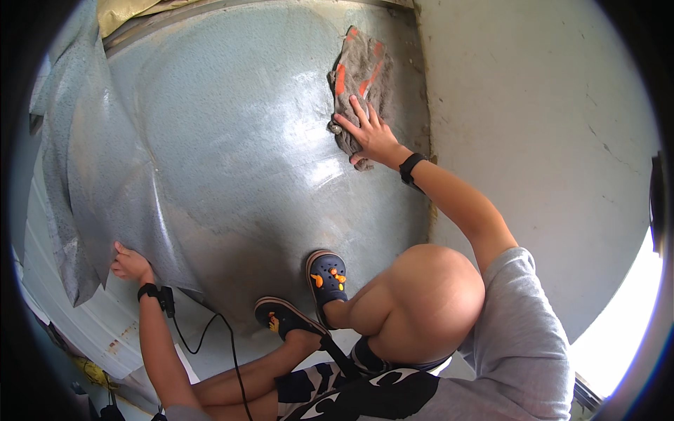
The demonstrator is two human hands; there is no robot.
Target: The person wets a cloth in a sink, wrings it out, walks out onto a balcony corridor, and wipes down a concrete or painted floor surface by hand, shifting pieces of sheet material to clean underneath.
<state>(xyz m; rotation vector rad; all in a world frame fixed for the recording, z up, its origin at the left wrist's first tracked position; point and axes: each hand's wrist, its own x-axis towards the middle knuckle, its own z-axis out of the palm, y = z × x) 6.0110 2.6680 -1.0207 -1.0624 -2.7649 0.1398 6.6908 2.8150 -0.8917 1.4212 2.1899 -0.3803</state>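
Observation:
With its fingers spread, my right hand (371, 134) presses down on the lower part of a damp-looking grey cloth (363, 71) with orange patches. The cloth lies crumpled on a blue-grey sheet floor covering (226, 126), close to the wall. At the lower left, my left hand (129, 263) grips the edge of a folded-up part of this covering (113, 173). Its fingertips are partly hidden behind the sheet. Both wrists wear black bands, and a black cable (231, 337) runs from the left one.
A pale wall (526, 116) borders the covering on the right. My dark clogs (327, 273) stand on the sheet near my bent knee. White ribbed panels (100, 337) lie at lower left. Yellowish fabric (124, 16) sits beyond a ledge at upper left.

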